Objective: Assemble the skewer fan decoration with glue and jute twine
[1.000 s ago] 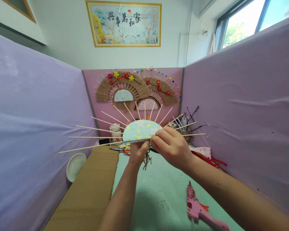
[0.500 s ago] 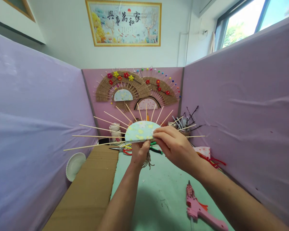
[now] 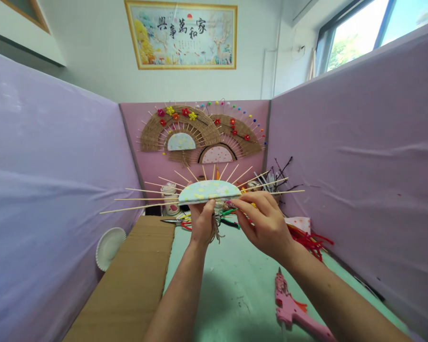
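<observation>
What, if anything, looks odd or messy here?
Two small things: dark marks stand out against the pale green tabletop beside the pink glue gun, and red strips lie in a loose tangle near the right wall. The half-round piece in the left hand shows no obvious damage.

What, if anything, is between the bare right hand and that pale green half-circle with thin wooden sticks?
Nothing visible: the right hand is at the right end of the pale green half-circle. The left hand holds it from below.
</observation>
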### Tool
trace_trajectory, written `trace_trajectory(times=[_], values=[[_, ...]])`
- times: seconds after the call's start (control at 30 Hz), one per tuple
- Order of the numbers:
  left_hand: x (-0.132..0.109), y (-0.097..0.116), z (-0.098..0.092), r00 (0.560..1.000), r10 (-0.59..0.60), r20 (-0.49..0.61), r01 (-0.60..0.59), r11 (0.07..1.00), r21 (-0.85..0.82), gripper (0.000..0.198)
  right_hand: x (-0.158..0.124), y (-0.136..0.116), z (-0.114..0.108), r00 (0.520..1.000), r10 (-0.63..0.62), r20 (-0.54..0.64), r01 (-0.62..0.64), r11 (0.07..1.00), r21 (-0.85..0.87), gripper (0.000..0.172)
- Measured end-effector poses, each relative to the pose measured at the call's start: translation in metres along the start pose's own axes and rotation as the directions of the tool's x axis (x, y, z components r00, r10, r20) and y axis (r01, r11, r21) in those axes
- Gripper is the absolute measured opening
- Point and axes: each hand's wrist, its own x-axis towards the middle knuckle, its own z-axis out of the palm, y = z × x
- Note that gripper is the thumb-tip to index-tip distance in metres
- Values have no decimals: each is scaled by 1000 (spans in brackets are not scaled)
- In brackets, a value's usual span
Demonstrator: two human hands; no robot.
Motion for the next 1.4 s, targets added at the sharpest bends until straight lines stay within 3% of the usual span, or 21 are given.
trace_trajectory(times=[0.3,0.43,0.63,0.7,0.8,0.9,1.23,1.4], values=[[0,1,1,1000,13,13,-12,999,-39,73,2,-2,1,997,-25,67,34,990,-135,24],[-1,3,1,998,38,40,-36,999,-30,76,3,-7,3,997,14,77,0,983,-183,24],[-2,2,3,997,64,34,-63,997,-38,84,2,-22,12,985,126,117,-71,919,-387,28],[-1,0,3,998,66,-5,-67,996,-66,84,1,-23,15,976,173,130,-116,926,-358,32],[2,-3,4,995,54,-86,-61,995,-84,78,-1,-19,16,970,222,95,-205,964,-167,37],[4,-5,4,991,34,-131,-46,995,-94,71,-1,-17,13,979,197,42,-195,979,-51,36],[2,-1,8,998,-5,-70,-5,991,-136,73,1,-15,19,979,151,135,-115,964,-240,35],[1,-2,8,999,-51,15,53,981,-186,68,0,-8,22,985,136,106,-100,951,-293,36]])
